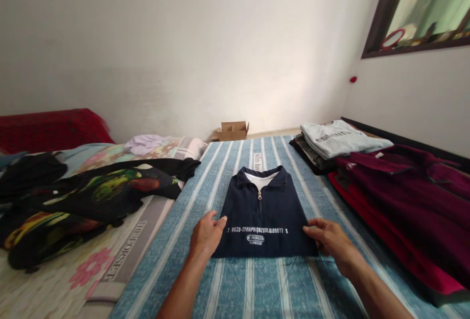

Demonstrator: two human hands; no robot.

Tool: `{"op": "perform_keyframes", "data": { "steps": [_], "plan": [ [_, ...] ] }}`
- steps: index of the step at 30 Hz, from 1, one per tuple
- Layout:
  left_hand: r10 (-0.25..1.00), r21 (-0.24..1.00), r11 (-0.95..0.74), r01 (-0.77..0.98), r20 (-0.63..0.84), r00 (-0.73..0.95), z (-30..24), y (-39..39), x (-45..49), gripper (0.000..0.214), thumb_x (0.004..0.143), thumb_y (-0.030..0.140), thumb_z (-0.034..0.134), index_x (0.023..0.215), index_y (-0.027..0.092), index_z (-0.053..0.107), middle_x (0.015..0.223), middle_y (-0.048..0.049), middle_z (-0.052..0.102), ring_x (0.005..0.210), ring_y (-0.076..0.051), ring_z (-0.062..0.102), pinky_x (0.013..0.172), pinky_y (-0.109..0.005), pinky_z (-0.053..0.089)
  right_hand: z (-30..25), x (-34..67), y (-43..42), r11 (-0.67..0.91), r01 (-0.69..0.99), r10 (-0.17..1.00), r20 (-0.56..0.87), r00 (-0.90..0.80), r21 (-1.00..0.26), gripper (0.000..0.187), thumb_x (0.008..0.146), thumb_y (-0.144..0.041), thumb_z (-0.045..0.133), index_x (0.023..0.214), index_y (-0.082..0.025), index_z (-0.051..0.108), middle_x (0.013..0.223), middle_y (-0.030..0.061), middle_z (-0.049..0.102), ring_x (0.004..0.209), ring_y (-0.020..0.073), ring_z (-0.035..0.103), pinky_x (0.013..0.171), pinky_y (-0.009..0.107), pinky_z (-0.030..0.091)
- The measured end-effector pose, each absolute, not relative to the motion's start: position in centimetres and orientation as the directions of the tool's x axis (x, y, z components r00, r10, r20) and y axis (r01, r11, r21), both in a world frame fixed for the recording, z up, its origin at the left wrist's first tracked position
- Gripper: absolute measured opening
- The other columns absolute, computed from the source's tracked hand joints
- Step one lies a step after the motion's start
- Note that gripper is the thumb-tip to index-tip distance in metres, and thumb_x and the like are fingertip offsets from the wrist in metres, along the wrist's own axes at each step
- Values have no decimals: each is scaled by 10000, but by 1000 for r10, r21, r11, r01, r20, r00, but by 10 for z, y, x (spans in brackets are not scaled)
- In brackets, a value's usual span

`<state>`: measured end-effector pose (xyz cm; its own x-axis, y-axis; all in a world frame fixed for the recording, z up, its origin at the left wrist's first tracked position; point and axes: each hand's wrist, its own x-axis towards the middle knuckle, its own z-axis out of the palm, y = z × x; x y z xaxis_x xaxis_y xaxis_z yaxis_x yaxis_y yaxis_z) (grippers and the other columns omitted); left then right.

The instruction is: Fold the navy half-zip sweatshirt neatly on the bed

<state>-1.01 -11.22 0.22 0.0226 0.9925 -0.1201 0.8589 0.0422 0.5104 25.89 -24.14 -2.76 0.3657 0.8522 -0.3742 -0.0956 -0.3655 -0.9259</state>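
Head view from my remote seat shows a blue striped bedspread [253,289] under a folded navy zip-neck sweatshirt [262,211], its collar [261,176] pointing away from me, straight ahead between my open, flat left hand [206,235] and right hand [328,240], each at a near corner, neither pinching.

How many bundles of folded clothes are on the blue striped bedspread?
3: a navy zip-neck sweatshirt at centre, a pale stack farther right, and a maroon-and-red pile nearer right.

The left hand [207,235] and right hand [328,241] press the edges of a folded navy zip-neck sweatshirt [262,216] (white lining showing at the collar), with a stack of folded shirts [340,140] at two o'clock.
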Motion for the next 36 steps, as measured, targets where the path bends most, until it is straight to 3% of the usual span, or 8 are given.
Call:
{"op": "perform_keyframes", "data": {
  "steps": [3, 5, 10, 17, 23, 26, 30, 36],
  "plan": [
    [996, 544, 49, 838, -84, -4, -4, -109, -11, 452, 815, 347, 494, 1161, 61, 549, 1024, -159, 669, 949, -239, 627, 804, -292, 441, -29, 257, -240, -353, -166, 854, -389, 346, -921, 332, 634, -352, 662, 893, -153, 605, 478, -83, 391, 404, 70, 322, 364, 198, 194],
    [997, 497, 27, 867, -71, 10, -7, -109, -11, 379, 809, 356, 497, 1055, 88, 600, 947, -137, 682, 892, -232, 636, 750, -279, 440, -30, 255, -239, -368, -185, 851, -410, 328, -911, 374, 642, -333, 665, 962, -152, 598, 485, -79, 422, 380, 63, 303, 347, 195, 167],
    [998, 414, -25, 910, -47, 49, -7, -116, -10, 256, 828, 345, 443, 681, 180, 574, 662, -39, 636, 674, -187, 613, 582, -242, 373, -31, 252, -238, -380, -220, 863, -430, 265, -898, 267, 659, -314, 649, 848, -130, 611, 485, -61, 443, 359, 39, 290, 352, 184, 118],
    [1000, 300, -15, 954, 22, 9, 1, -132, -9, 247, 830, 367, 429, 655, 222, 527, 640, -21, 602, 688, -199, 589, 569, -251, 319, -36, 254, -237, -378, -214, 873, -423, 241, -901, 215, 679, -334, 622, 766, -142, 580, 483, -70, 404, 362, 35, 276, 361, 185, 108],
    [998, 319, -20, 947, 64, -1, 4, -134, -8, 271, 824, 339, 422, 583, 215, 437, 590, 1, 544, 624, -173, 543, 552, -243, 298, -37, 255, -237, -335, -175, 894, -370, 252, -926, 239, 665, -368, 625, 713, -140, 575, 479, -72, 378, 364, 38, 268, 350, 188, 123],
    [995, 371, -28, 928, 98, -9, 4, -135, -10, 285, 819, 345, 412, 568, 212, 402, 547, 19, 499, 567, -153, 495, 544, -241, 290, -35, 254, -238, -318, -191, 899, -359, 249, -929, 255, 654, -384, 639, 710, -141, 585, 478, -68, 382, 370, 39, 271, 349, 184, 134],
    [996, 545, -50, 837, 89, 2, 0, -134, -16, 292, 777, 387, 417, 546, 212, 379, 483, 43, 390, 504, -134, 412, 525, -237, 289, -36, 255, -239, -305, -236, 906, -358, 227, -923, 279, 655, -418, 649, 734, -158, 584, 478, -65, 404, 372, 44, 271, 351, 184, 143],
    [1000, 700, -5, 714, -3, 10, -11, -127, -27, 360, 722, 529, 390, 546, 216, 366, 488, 59, 291, 477, -116, 320, 490, -232, 258, -32, 253, -239, -284, -212, 915, -330, 233, -935, 289, 644, -429, 658, 701, -155, 589, 492, -50, 424, 384, 49, 280, 344, 182, 155]
  ]
}}
